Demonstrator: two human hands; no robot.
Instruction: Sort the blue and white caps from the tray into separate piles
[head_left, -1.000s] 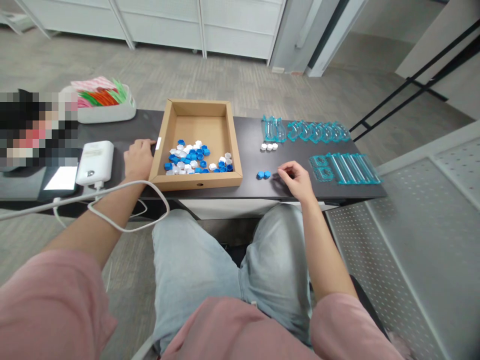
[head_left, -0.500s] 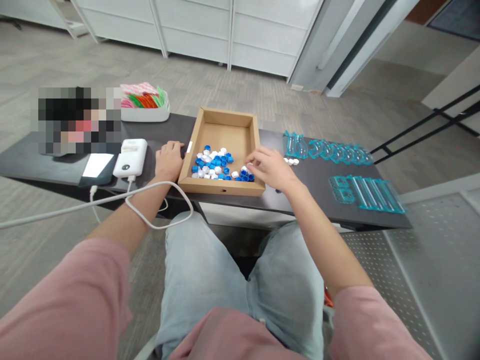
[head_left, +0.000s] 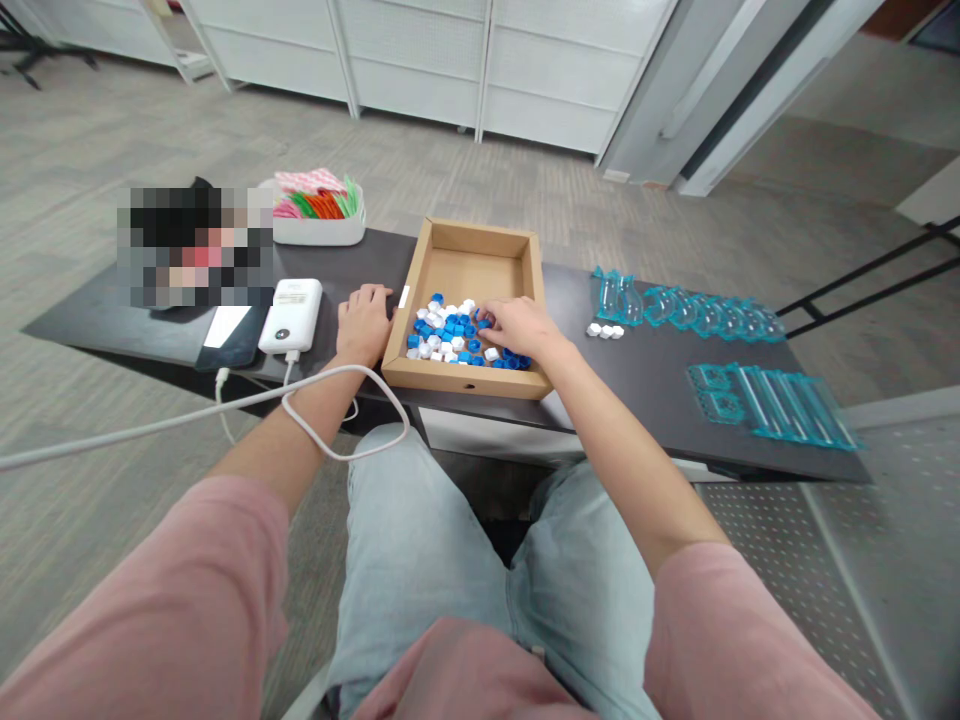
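Note:
My right hand (head_left: pixel 521 325) reaches into a cardboard box (head_left: pixel 469 380). Its fingertips close on a small blue hexagonal piece (head_left: pixel 485 323), partly hidden by the fingers. Under and around them lie several loose blue and white hexagonal pieces (head_left: pixel 450 328), gathered in the near half of the box. More blue pieces (head_left: pixel 517 360) sit in the near right corner, below the hand. My left hand (head_left: pixel 364 322) rests on the table by the box's left wall, fingers stretched out and holding nothing.
Three white pieces (head_left: pixel 605 331) stand in a row right of the box. Farther right are clear teal plastic packs (head_left: pixel 712 312) and more packs (head_left: pixel 795 400). On the left are a white power bank (head_left: pixel 291 318) with a cable, a phone (head_left: pixel 234 328) and a white basket (head_left: pixel 322 232).
My right hand has moved left within the box, from the near right corner to the middle of the pieces. My left hand stays by the box. The whole view has shifted slightly.

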